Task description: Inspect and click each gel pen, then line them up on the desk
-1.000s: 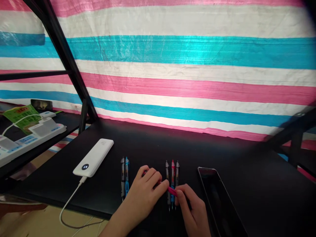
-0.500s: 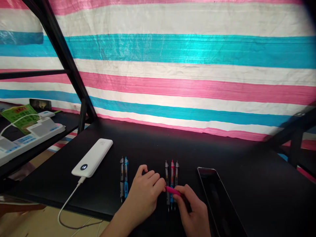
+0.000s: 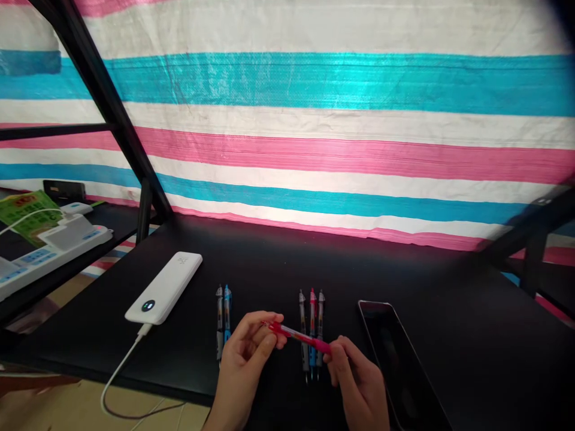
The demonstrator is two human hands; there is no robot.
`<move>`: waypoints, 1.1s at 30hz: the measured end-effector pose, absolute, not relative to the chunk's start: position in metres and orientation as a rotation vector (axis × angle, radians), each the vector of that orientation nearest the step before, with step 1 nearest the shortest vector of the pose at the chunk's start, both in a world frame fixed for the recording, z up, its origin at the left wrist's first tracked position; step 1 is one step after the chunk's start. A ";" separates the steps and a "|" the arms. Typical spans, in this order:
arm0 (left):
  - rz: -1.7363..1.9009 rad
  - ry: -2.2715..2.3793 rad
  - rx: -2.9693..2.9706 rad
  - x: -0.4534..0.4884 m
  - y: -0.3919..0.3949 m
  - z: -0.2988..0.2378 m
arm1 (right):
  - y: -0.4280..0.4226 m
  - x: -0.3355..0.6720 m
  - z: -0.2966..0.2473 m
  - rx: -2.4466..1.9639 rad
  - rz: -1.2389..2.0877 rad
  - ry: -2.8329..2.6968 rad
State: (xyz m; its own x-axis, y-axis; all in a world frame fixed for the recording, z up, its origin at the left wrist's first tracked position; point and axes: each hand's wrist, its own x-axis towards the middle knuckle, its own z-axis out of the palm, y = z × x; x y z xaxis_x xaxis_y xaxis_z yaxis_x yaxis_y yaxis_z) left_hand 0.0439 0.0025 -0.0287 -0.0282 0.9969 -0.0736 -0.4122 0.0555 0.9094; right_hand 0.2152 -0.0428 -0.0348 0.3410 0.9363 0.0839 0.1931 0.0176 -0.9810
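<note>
I pinch the red pen [image 3: 294, 334] at both ends with my left hand [image 3: 245, 366] and right hand [image 3: 358, 384], level and clear of the three pens [image 3: 311, 311].

No text is legible; marks on the power bank [image 3: 164, 287] and green leaflet [image 3: 22, 211] are too small

The person's left hand [image 3: 245, 359] is bare, with slim fingers [image 3: 266, 345]; a bare wrist and a short stretch of uncovered forearm run from it to the lower edge of view. The right hand [image 3: 359, 386] is bare too, cut off at the wrist.
</note>
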 end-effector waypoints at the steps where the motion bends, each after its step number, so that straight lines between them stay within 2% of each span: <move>1: 1.381 0.953 0.791 0.045 0.001 -0.027 | -0.043 0.215 -0.036 -1.462 0.817 -1.092; 13: 1.505 0.973 0.658 0.049 0.002 -0.016 | -0.043 0.218 -0.032 -1.393 0.828 -1.070; 33: 1.472 0.889 0.683 0.035 0.005 -0.038 | -0.041 0.217 -0.028 -1.387 0.902 -0.998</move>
